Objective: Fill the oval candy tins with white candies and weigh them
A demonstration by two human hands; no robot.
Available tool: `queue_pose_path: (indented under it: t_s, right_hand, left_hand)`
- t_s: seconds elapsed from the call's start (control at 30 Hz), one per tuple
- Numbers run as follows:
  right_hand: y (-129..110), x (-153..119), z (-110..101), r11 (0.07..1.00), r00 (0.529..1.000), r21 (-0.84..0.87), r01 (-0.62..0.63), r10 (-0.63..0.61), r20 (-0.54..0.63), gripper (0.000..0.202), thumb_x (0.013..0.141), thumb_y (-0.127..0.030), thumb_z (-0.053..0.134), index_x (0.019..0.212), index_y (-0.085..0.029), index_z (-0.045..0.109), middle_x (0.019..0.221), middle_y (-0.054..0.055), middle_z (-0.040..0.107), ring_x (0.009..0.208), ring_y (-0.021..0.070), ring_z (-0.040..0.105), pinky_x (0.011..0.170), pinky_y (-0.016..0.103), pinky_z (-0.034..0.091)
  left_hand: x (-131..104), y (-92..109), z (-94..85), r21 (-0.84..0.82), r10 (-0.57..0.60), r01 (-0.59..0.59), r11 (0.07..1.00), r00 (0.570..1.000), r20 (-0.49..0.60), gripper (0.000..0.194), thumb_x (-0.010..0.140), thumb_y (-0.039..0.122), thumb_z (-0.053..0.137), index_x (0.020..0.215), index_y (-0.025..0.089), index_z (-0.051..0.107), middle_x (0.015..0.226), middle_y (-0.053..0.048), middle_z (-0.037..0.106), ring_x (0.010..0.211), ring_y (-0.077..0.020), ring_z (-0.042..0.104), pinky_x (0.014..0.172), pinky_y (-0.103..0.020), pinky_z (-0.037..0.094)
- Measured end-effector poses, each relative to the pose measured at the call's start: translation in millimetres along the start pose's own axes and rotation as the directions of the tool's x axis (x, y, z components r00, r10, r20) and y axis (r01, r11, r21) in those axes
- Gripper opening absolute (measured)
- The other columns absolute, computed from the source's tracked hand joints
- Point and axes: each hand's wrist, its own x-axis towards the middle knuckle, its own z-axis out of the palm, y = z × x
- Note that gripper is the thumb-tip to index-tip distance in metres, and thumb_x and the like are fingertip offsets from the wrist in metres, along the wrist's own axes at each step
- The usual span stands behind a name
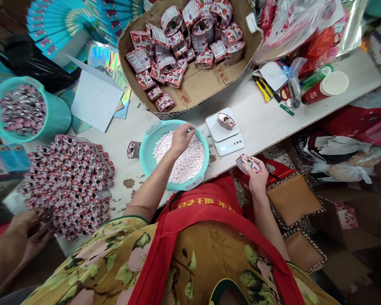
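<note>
My left hand [181,139] is over the teal basin [148,169], its fingers pinched together above the small pale pink pellets [190,163]. What they hold, if anything, is too small to make out. Right of the scale's front edge, my right hand [257,173] grips a red and white printed tin [244,162]. Another such tin [226,120] lies on the white digital scale [224,134]. One more round tin [133,150] stands just left of the basin.
A cardboard box [206,91] of tins stands behind. Many tins [73,186] are packed together at left, where another person's hands [36,231] work. A teal bucket [55,114] holds shiny lids. Cutters [265,89] and a red cup [314,92] lie at right.
</note>
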Motion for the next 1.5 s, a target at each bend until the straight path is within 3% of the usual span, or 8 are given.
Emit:
queue_pose_path:
  t_s: [0.17,0.47,0.6,0.73,0.87,1.0,1.23,1.5]
  right_hand:
    - [9,-5,-2,1.0,1.0,-0.003,0.004,-0.004,-0.007,0.055,0.057,-0.036,0.09,0.105,-0.016,0.071,0.1,0.005,0.073,0.087,0.0167,0.067,0.084,0.033,0.055]
    - [7,-10,2,1.0,1.0,-0.006,-0.014,0.014,-0.016,0.057,0.056,-0.037,0.09,0.106,-0.016,0.071,0.101,0.005,0.074,0.088,0.0177,0.067,0.085,0.034,0.057]
    - [6,-8,5,0.999,1.0,0.027,-0.019,0.02,-0.021,0.057,0.055,-0.036,0.09,0.104,-0.017,0.07,0.1,0.004,0.074,0.088,0.0179,0.068,0.085,0.035,0.057]
    - [7,-4,9,0.999,1.0,0.039,-0.023,0.023,-0.016,0.057,0.053,-0.034,0.09,0.103,-0.016,0.07,0.097,0.003,0.073,0.086,0.0168,0.067,0.084,0.034,0.057]
    - [4,0,15,0.999,1.0,0.04,-0.022,0.023,-0.019,0.057,0.051,-0.034,0.09,0.101,-0.016,0.069,0.095,0.003,0.073,0.084,0.0167,0.066,0.083,0.035,0.057]
    - [-2,3,19,0.999,1.0,0.034,-0.001,0.002,-0.016,0.055,0.052,-0.036,0.09,0.1,-0.016,0.069,0.095,0.003,0.072,0.085,0.0175,0.066,0.083,0.035,0.056]
    - [-3,10,18,0.998,0.999,0.053,-0.029,0.031,-0.036,0.057,0.053,-0.037,0.091,0.102,-0.016,0.069,0.098,0.004,0.073,0.087,0.0183,0.067,0.084,0.034,0.056]
    - [6,18,4,0.999,0.998,0.029,-0.041,0.042,-0.05,0.057,0.056,-0.04,0.09,0.104,-0.016,0.07,0.099,0.004,0.073,0.087,0.0187,0.068,0.085,0.035,0.056]
  left_hand:
    - [-53,-39,-0.8,0.285,-0.221,0.149,0.947,0.945,0.24,0.023,0.089,0.032,0.057,0.1,0.017,0.07,0.112,-0.011,0.071,0.092,-0.0234,0.064,0.08,-0.033,0.046]
    - [-65,-37,3.6,0.124,-0.088,0.022,0.992,0.825,0.558,0.011,0.076,0.022,0.054,0.072,0.019,0.064,0.075,-0.004,0.068,0.071,-0.0185,0.058,0.066,-0.029,0.039]
    - [-73,-40,-4.4,0.099,-0.042,-0.024,0.995,0.789,0.613,0.008,0.071,0.022,0.057,0.065,0.018,0.061,0.075,-0.004,0.066,0.067,-0.0173,0.054,0.062,-0.03,0.035]
    - [-79,-51,-11.5,-0.054,-0.12,0.173,0.984,0.844,0.523,0.004,0.069,0.018,0.059,0.067,0.018,0.062,0.072,-0.004,0.065,0.067,-0.0161,0.055,0.063,-0.028,0.039]
    - [-77,-64,-16.8,-0.474,-0.379,0.584,0.658,0.802,0.462,0.018,0.071,0.03,0.07,0.08,0.016,0.063,0.072,-0.004,0.063,0.06,-0.0124,0.054,0.06,-0.026,0.045]
    - [-61,-59,-23.2,-0.574,-0.438,0.671,0.47,0.741,0.508,0.022,0.075,0.035,0.07,0.083,0.015,0.063,0.078,-0.007,0.065,0.063,-0.0107,0.055,0.061,-0.025,0.048]
    - [43,31,7.3,-0.258,0.076,0.045,0.965,0.894,0.442,0.013,0.082,0.023,0.061,0.087,0.014,0.069,0.083,-0.006,0.068,0.076,-0.0166,0.061,0.073,-0.031,0.048]
    - [112,87,76.2,0.189,0.287,-0.413,0.891,0.834,0.471,0.028,0.08,0.008,0.05,0.094,0.014,0.073,0.099,-0.012,0.068,0.087,-0.0228,0.061,0.077,-0.034,0.043]
